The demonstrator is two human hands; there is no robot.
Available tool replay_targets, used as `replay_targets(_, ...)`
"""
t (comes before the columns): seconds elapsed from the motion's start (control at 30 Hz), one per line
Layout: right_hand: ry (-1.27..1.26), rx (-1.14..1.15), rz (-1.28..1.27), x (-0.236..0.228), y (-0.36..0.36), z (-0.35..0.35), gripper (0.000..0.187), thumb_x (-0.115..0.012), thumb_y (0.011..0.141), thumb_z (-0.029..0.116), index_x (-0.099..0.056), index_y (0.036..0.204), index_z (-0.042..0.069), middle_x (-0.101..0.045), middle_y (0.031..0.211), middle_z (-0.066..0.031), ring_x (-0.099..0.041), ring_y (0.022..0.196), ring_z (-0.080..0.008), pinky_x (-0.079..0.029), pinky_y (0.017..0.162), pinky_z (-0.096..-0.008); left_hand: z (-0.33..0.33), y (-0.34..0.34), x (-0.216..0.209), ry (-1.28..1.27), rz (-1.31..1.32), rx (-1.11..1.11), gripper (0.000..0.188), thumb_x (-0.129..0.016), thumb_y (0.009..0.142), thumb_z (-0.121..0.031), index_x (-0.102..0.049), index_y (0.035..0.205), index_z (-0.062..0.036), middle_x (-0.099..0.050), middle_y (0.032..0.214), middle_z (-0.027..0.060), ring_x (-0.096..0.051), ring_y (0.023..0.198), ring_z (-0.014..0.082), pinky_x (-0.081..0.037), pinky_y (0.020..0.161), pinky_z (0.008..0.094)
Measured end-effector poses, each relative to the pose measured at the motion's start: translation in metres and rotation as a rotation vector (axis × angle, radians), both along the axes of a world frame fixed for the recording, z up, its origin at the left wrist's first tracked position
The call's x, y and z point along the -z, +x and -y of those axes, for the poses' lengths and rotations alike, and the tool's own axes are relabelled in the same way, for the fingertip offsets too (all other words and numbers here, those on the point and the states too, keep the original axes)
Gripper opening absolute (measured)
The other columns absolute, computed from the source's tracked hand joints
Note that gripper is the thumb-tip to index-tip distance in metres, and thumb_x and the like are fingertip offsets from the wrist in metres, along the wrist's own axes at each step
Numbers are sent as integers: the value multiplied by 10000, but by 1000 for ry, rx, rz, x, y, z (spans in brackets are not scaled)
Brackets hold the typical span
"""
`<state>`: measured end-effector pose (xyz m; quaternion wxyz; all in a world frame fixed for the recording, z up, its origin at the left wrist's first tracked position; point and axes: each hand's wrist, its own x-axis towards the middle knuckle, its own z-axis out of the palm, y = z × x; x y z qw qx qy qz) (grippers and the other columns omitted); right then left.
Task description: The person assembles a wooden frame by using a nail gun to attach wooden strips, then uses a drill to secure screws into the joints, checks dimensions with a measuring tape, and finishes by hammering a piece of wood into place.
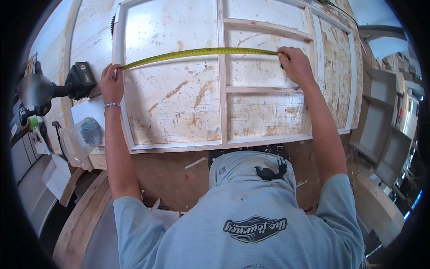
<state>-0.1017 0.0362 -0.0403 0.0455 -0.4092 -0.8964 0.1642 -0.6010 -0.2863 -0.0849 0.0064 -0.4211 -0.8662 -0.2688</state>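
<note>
A yellow tape measure (197, 52) is stretched across a wooden frame (221, 103) that lies on the stained white worktop (170, 112). My left hand (112, 83) pinches the tape's end at the frame's left upright. At the other end my right hand (296, 65) is closed around the tape measure's case, which is mostly hidden by the fingers. The tape bows slightly and passes over the frame's middle upright. Below my right hand runs a short crosspiece (264, 90), and above it another crosspiece (268, 29).
Left of my left hand stands a cordless power tool with a black battery (81, 80). Nearer, a clear plastic container (87, 132) sits by the worktop's edge. A saw blade (113, 24) shows at the far left. Open wooden boxes (378, 112) stand on the right.
</note>
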Motion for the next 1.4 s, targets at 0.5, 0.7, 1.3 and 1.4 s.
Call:
replay_targets(0.5,3,69,26,0,-16,17,223,-609,963,248,-732,1114,139,-725,1056,-68,-627,1051,-295,-468,917,-479,8,0,15,286,245,-65,223,-663,963,-69,-761,1154,-125,-696,1259,105,-689,1052,142,-548,808,276)
replay_targets(0.7,8,76,7,1,-16,18,208,-611,957,247,-730,1092,141,-720,1034,-67,-627,1039,-295,-468,909,-481,5,5,9,177,176,-62,238,-629,986,-76,-758,1175,-141,-682,1264,103,-672,1128,179,-556,876,285)
replay_targets(1.3,92,59,52,5,-20,25,213,-596,955,254,-724,1085,144,-709,1012,-86,-628,1040,-310,-481,894,-528,11,1,11,324,148,18,487,-585,865,-32,-650,1327,-171,-685,1132,136,-672,1069,260,-528,921,365)
replay_targets(1.4,107,83,86,2,-21,27,216,-593,952,256,-723,1084,146,-705,1006,-92,-630,1036,-314,-485,889,-532,9,7,5,158,43,47,506,-596,848,-27,-630,1331,-173,-615,1253,156,-621,1174,329,-509,1011,412)
